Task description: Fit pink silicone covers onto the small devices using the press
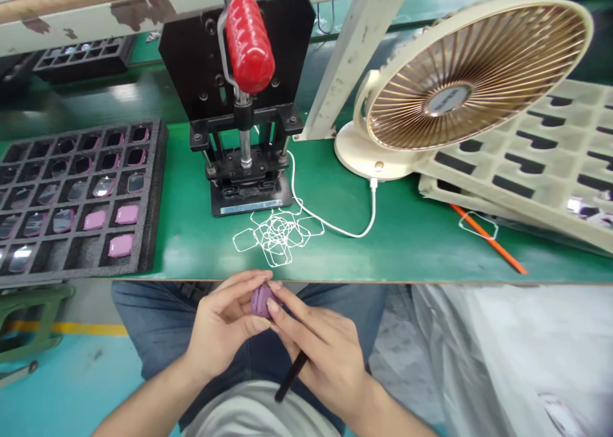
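Note:
A small purple watch case [261, 301] is held up above my lap, just in front of the bench edge. My left hand [225, 319] grips it from the left, thumb below and fingers above. On the other side, the fingertips of my right hand [320, 338] press against the case. A thin black stick [291, 378] is tucked in the right hand and points down towards me; its other end is hidden by the fingers. Beyond the hands, a tangled heap of thin white ring gaskets [280, 234] lies on the green bench [191, 245].
A black hand press [251, 168] with a red handle [249, 41] stands behind the gaskets. To the left is a foam tray [160, 168] of watch cases. A fan [445, 98], its white cable [354, 234], an orange stick [502, 248] and pale trays [550, 188] occupy the right.

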Tool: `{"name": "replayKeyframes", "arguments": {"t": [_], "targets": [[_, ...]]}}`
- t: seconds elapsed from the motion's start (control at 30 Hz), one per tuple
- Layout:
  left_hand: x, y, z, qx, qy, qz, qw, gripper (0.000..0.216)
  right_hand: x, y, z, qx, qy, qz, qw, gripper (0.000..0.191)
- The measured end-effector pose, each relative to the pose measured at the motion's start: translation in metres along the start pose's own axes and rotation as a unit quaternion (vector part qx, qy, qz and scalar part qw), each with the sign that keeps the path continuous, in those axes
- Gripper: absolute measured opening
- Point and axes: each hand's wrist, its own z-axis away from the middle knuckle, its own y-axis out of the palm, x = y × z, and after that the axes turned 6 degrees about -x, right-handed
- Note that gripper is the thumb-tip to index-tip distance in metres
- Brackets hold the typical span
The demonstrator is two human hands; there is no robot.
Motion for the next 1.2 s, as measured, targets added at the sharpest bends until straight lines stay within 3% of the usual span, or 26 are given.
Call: {"name": "replayKeyframes", "arguments": {"t": [0.13,0.3,0.5,0.63,0.73,0.8,0.93,1.07,1.13,1.2], "targets": [[0.005,-0.001,0.005,-0.02,0.025,-0.031,0.999,0.038,0.002,0.007,-0.004,-0.047,0.029,-0.021,0.998,0.039],[0.016,-0.009,0.018,-0.046,0.024,-0.074,0.996,0.037,0.002,0.004,-0.006,-0.038,0.035,-0.035,0.998,0.036],[0.019,0.006,0.024,-0.104,-0.041,0.04,0.993,0.038,0.005,0.015,-0.005,-0.029,0.004,0.027,0.999,0.042],[0.019,0.013,0.022,-0.141,-0.031,0.063,0.987,0.033,0.015,0.019,-0.01,-0.075,0.058,-0.009,0.996,0.033],[0.016,0.012,0.019,-0.127,0.0,0.087,0.988,0.031,0.019,0.015,-0.015,-0.11,0.164,-0.047,0.979,0.019],[0.014,0.01,0.016,-0.1,0.027,0.092,0.99,0.03,0.017,0.012,-0.018,-0.07,0.208,-0.081,0.972,0.014],[0.012,0.008,0.014,-0.048,0.054,0.078,0.994,0.03,0.009,0.012,-0.024,0.045,0.152,-0.148,0.976,0.018],[0.013,0.009,0.018,-0.03,0.035,0.093,0.995,0.029,0.007,0.015,-0.025,0.034,0.097,-0.146,0.984,0.016],[0.013,0.007,0.019,-0.033,0.028,0.077,0.996,0.028,0.009,0.016,-0.025,0.023,0.118,-0.169,0.978,0.015],[0.009,0.002,0.017,-0.023,0.026,0.018,0.999,0.032,0.011,0.017,-0.024,0.022,0.209,-0.251,0.945,0.022]]}}
